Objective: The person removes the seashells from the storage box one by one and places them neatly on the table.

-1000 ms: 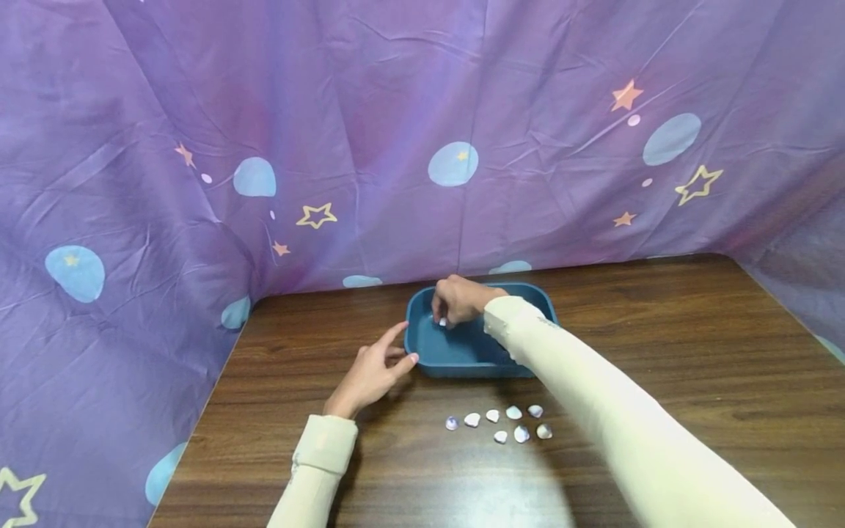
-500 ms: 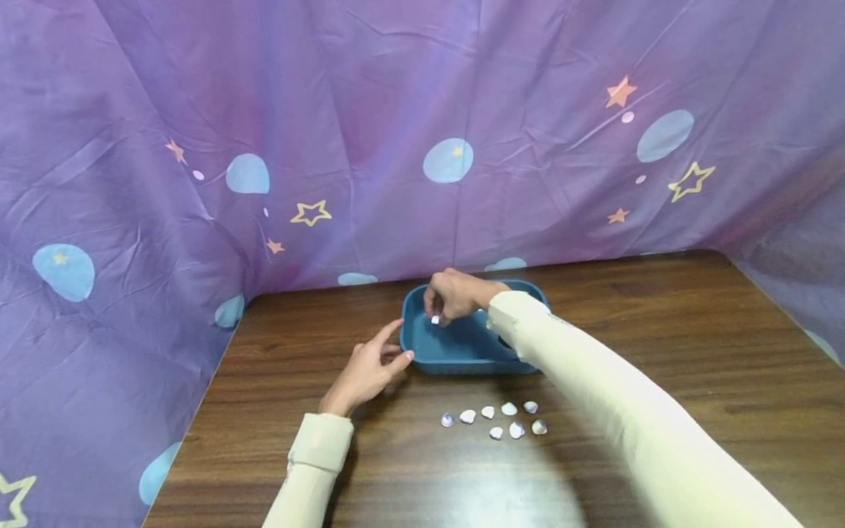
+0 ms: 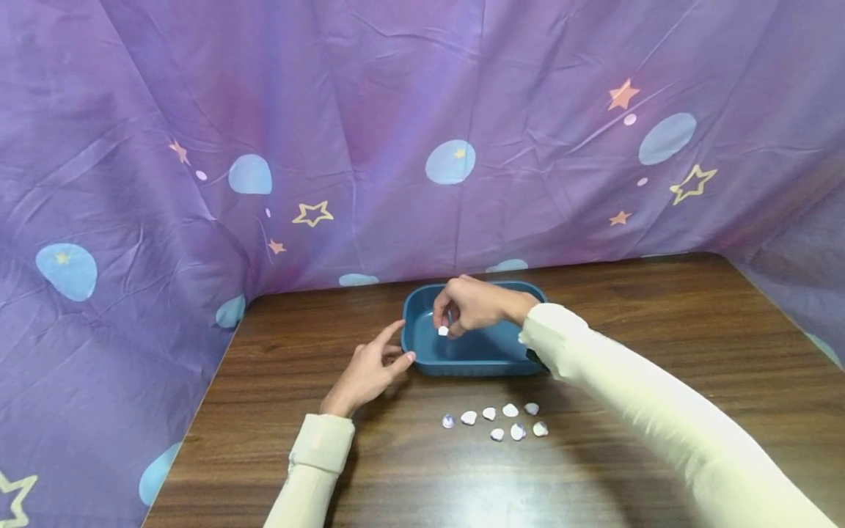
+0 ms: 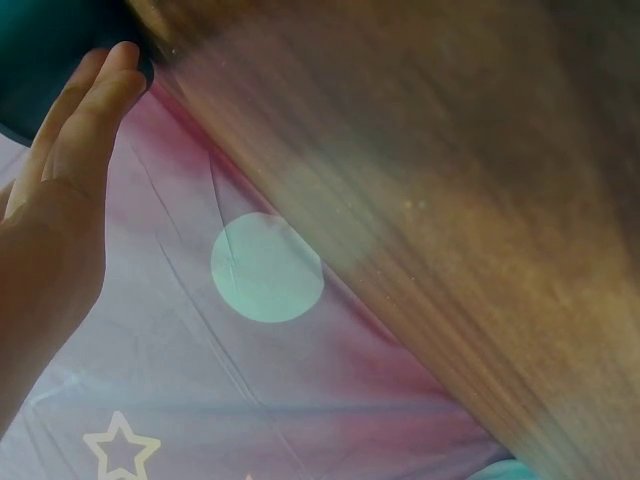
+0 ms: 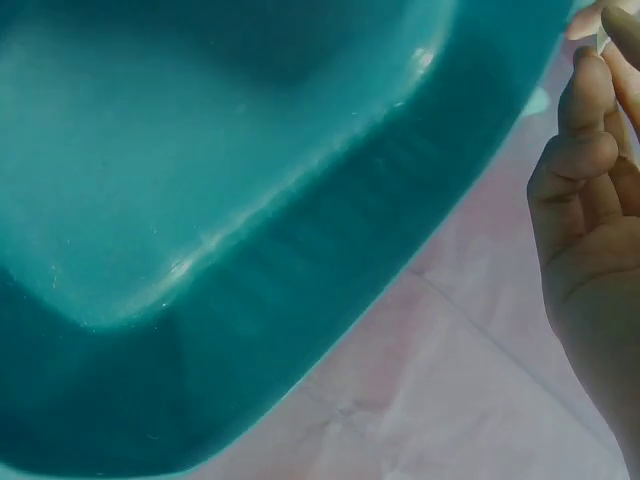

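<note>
In the head view a blue rectangular tub [image 3: 485, 364] sits on the table near its back edge. My right hand [image 3: 477, 302] is over the tub and pinches a small white seashell [image 3: 443, 331] between thumb and fingertips. The right wrist view shows the tub's inside [image 5: 230, 150] large, with the pinched shell [image 5: 602, 40] only as a thin edge at the top right. At the tub's left end, my left hand [image 3: 366, 372] touches the rim with spread index finger and thumb. Its straight fingers [image 4: 88, 125] also reach the tub's edge in the left wrist view.
Several small white and purplish seashells [image 3: 510, 411] lie in two rows on the brown wooden table [image 3: 660, 330], between the tub and me. A purple cloth with stars and blobs [image 3: 370, 110] hangs behind the table and along both sides.
My right hand, still pinching the shell, has shifted slightly right and toward me over the tub, and its forearm has swung right. The left hand stays at the rim.
</note>
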